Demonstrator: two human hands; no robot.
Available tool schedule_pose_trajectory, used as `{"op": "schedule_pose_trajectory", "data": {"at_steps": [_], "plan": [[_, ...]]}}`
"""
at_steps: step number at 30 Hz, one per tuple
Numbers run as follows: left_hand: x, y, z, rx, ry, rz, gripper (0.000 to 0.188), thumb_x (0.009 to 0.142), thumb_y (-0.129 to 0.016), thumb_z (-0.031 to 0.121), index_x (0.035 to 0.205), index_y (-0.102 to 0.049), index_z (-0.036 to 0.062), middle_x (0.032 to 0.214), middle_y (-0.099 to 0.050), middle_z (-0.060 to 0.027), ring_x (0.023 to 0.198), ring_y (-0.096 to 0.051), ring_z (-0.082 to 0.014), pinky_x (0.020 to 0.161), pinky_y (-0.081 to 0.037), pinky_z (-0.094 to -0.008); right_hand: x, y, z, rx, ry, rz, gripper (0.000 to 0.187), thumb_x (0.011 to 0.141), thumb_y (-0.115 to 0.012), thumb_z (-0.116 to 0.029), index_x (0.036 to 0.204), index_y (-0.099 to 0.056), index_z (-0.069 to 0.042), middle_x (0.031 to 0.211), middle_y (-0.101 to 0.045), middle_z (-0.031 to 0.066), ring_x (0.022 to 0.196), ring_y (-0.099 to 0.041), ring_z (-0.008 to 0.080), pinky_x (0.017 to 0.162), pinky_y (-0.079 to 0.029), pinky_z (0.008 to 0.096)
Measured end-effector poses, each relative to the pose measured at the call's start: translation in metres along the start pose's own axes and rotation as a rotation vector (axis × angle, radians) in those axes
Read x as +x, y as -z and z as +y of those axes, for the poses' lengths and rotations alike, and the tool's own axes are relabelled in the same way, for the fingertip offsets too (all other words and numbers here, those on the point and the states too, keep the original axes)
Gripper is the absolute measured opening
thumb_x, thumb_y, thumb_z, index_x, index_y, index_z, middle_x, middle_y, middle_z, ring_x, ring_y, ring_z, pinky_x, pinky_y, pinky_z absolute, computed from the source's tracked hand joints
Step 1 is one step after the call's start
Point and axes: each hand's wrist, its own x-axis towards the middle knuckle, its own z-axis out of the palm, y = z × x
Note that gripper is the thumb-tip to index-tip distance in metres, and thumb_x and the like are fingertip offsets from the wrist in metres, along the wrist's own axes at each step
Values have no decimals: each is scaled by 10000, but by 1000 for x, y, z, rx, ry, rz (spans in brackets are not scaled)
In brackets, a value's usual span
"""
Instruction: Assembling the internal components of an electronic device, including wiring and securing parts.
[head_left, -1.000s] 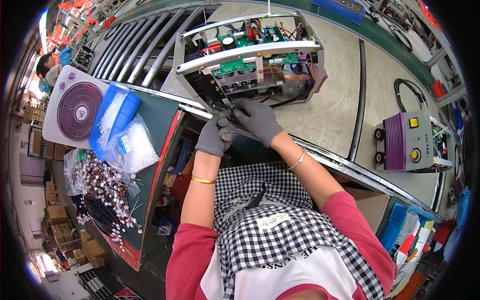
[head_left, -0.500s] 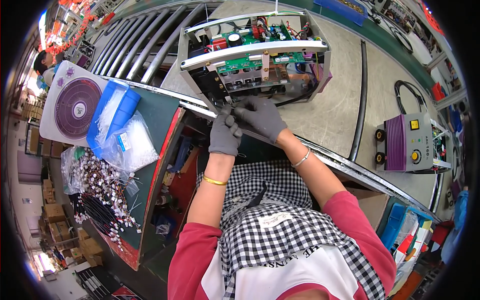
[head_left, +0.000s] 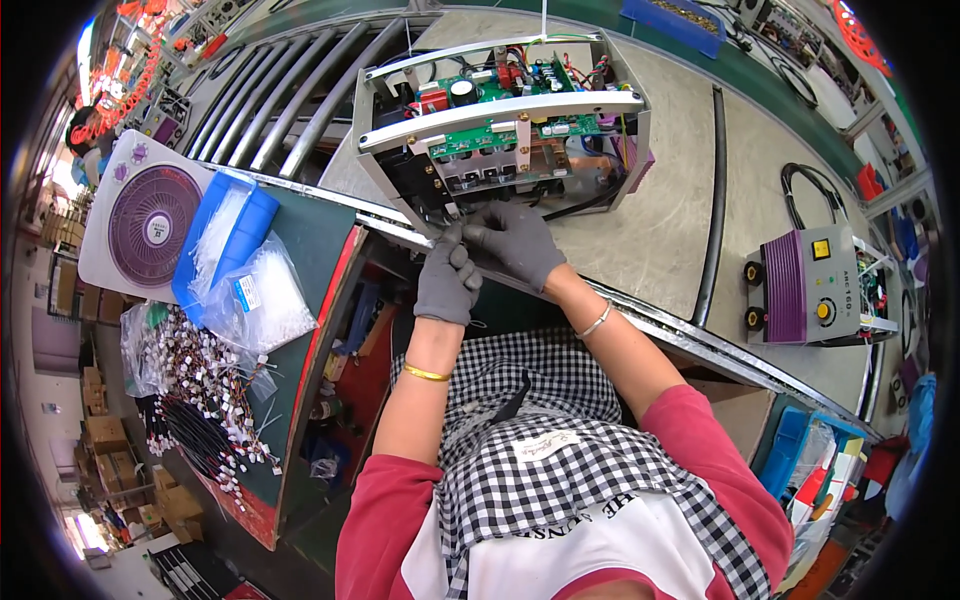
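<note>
An open welding machine (head_left: 505, 108) stands on the metal worktop, its green circuit boards, wires and silver top rails exposed. Both my hands wear grey gloves and meet at the machine's near left lower corner. My left hand (head_left: 446, 283) is closed, thumb and fingers pinched upward at that corner. Beside it, my right hand (head_left: 518, 244) bends over with its fingertips pressed together, close to the left fingertips. Whatever sits between the fingers is too small or hidden to name. A black cable (head_left: 583, 203) runs along the machine's lower front, right of my right hand.
On the green side table (head_left: 318, 228) are a purple-and-white fan (head_left: 155, 215), a blue bin (head_left: 238, 212), a bag of white pieces (head_left: 272, 295) and heaped connector wires (head_left: 205, 400). Rollers (head_left: 290, 95) lie behind. Another welding machine (head_left: 815, 285) stands right, past a black strip (head_left: 714, 215).
The view has shifted slightly, so the machine appears a little lower and further left. Both hands stay together at the same corner, with only slight finger movement.
</note>
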Motion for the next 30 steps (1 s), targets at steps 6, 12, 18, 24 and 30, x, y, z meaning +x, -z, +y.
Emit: {"op": "schedule_pose_trajectory", "data": {"at_steps": [6, 12, 18, 24, 30], "plan": [[2, 8, -1, 669, -473, 138, 338, 1000, -739, 322, 1131, -725, 10, 660, -579, -14, 476, -492, -97, 434, -412, -263, -4, -6, -2, 59, 68, -16, 325, 925, -703, -333, 1008, -741, -21, 935, -738, 168, 851, -712, 324, 772, -542, 411], [-8, 18, 10, 1191, -789, 480, 752, 785, -898, 414, 1314, -617, -41, 1068, -720, -226, 970, -712, -334, 858, -560, -397, -11, -17, 2, 303, 31, -44, 232, 951, -681, -246, 992, -726, -22, 905, -704, 109, 809, -664, 201, 760, -527, 342], [13, 10, 6, 1420, -864, 493, 973, 736, -904, 249, 1513, -394, -37, 1453, -525, -264, 1359, -515, -425, 1124, -442, -463, -5, -11, 11, 373, 61, 41, 231, 961, -678, -233, 1051, -695, -21, 931, -701, 90, 826, -655, 173, 767, -526, 329], [39, 13, 7, 1181, -919, 391, 928, 682, -935, 240, 1437, -475, -38, 1209, -698, -250, 1149, -654, -447, 1004, -522, -470, -4, -14, 12, 332, 78, 118, 214, 969, -671, -212, 1055, -680, -17, 928, -697, 78, 838, -652, 172, 778, -529, 326], [36, 26, 24, 1231, -851, 191, 753, 731, -908, 170, 1368, -540, 12, 1137, -754, -169, 1047, -726, -348, 915, -570, -422, 1, -20, 11, 358, 81, 146, 220, 970, -666, -217, 1051, -674, -13, 928, -699, 92, 837, -657, 179, 778, -531, 329]]}}
